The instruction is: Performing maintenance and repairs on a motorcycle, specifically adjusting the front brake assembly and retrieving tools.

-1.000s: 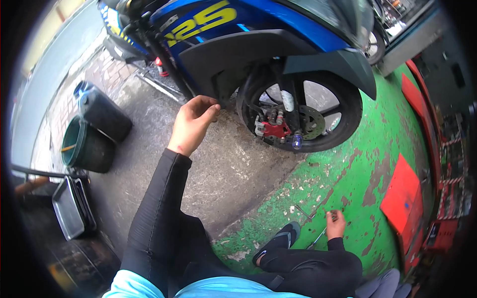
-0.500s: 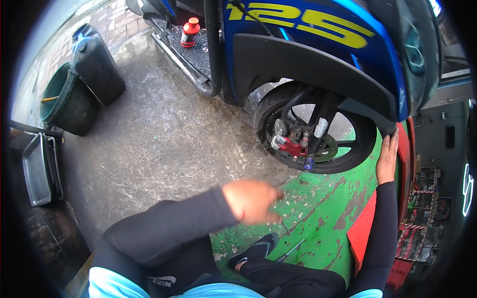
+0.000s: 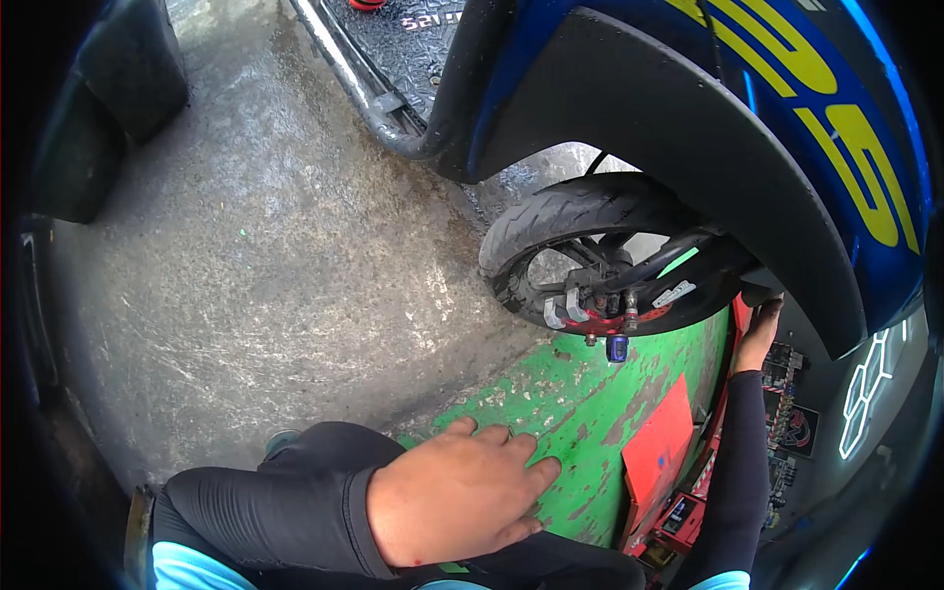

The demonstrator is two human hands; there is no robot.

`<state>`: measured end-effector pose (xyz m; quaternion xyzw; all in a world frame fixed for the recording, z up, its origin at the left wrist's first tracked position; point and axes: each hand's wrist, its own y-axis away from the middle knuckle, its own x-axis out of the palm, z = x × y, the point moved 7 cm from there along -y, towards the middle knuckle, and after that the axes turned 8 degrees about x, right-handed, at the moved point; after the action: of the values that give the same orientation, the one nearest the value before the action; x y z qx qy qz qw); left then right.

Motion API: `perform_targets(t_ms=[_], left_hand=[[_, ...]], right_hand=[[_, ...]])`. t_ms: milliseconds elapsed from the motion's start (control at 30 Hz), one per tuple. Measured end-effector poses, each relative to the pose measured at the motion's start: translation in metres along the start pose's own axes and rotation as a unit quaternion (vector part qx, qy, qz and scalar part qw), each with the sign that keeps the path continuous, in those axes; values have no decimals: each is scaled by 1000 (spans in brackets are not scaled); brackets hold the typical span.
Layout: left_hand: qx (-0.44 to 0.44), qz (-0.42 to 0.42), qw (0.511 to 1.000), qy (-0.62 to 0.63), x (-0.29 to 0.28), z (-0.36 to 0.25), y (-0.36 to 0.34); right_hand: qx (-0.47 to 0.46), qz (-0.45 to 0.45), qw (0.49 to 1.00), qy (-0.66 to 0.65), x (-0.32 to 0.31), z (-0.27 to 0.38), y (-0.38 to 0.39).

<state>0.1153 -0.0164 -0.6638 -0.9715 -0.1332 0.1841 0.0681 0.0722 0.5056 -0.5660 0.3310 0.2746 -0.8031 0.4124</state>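
A blue scooter with yellow markings and a dark grey leg-shield panel fills the upper right. Under it, the black front wheel stands turned so its tread shows, with a red brake caliper and a small blue cap at the axle. At the wheel's far right, my right hand is closed on the tip of the dark front mudguard; its fingertips are partly hidden. My left hand hovers low over my lap, back upward, fingers spread and holding nothing.
Dark plastic containers stand at the upper left. A black tubular guard runs along the scooter's footboard. A red sloped panel rises from the worn green floor on the right, near packed shelves.
My view has moved closer and tilted against the scooter. The front wheel looks turned, showing more tread. My left hand has dropped back toward my lap; my right stays at the mudguard.
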Motion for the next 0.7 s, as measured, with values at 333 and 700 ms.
perform_targets(t_ms=[333,700], left_hand=[[30,24,999,6,8,-3,-1],[9,64,998,6,9,-19,18]], right_hand=[[-10,-27,997,71,-4,-5,-7],[-97,-62,976,185,3,-6,-16]])
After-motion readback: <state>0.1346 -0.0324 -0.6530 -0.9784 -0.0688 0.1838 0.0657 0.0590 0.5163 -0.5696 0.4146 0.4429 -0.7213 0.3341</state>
